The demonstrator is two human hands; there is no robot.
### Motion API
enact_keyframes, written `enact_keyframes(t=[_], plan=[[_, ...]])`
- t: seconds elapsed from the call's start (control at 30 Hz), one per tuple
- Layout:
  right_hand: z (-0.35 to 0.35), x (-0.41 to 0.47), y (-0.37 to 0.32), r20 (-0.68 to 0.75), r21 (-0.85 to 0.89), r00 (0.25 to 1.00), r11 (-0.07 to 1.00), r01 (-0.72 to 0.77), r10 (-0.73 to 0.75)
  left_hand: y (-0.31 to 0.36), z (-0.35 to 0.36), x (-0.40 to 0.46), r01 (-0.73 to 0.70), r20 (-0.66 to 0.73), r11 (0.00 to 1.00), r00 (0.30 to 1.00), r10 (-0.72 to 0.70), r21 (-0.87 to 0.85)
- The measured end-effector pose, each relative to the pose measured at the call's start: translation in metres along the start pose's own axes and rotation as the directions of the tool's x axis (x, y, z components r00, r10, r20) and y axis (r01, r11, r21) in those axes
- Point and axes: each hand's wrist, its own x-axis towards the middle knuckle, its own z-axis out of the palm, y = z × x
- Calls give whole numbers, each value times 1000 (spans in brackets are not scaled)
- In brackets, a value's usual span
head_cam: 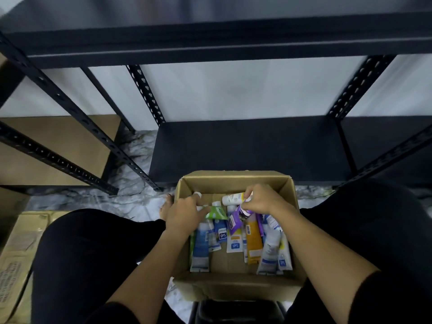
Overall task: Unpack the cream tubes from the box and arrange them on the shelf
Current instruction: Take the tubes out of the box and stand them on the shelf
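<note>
An open cardboard box (236, 282) stands on the floor between my knees, holding several cream tubes: blue-and-white ones (200, 250), an orange one (253, 242), a purple one (234, 222) and a green one (216, 212). My right hand (260, 199) is inside the box at its far right and grips a white tube with a yellow band (232, 199). My left hand (184, 212) reaches in at the far left, its fingers touching the tubes by the green one. The black lower shelf (252, 148) lies just beyond the box and is bare.
Black perforated metal uprights (146, 94) frame the shelving, with a black upper shelf (210, 26) overhead. Cardboard boxes (16, 249) sit on the marbled floor at the left. A black stool edge (236, 311) shows below the box. My bare foot (166, 206) rests left of the box.
</note>
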Motion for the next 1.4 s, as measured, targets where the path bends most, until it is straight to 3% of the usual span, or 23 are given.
enact_keyframes(t=[0.17,0.27,0.37,0.57,0.7,0.87,1.17,1.4], plan=[[-18,-12,11,-77,141,991,985,-101,113,-29,8,20,116,36,965,993,-110,-236],[-21,-22,20,-10,303,983,938,-169,181,-18,-15,4,121,47,916,993,-111,-383],[-23,-34,25,91,445,985,879,-173,148,-18,-22,-2,125,82,871,992,-97,-474],[-29,-56,20,139,574,987,806,-145,79,-13,-37,-19,128,188,628,982,29,-767],[-31,-72,8,101,669,994,738,-90,30,-8,-36,-24,147,200,518,979,48,-843],[-28,-88,-6,-8,794,998,606,43,-61,-3,-38,-24,84,121,423,991,62,-902],[-38,-110,-40,-171,839,964,483,252,-205,22,-51,-30,-79,-74,184,997,33,-980],[-68,-129,-79,-316,818,906,402,411,-282,43,-94,-41,-178,-172,73,982,80,-981]])
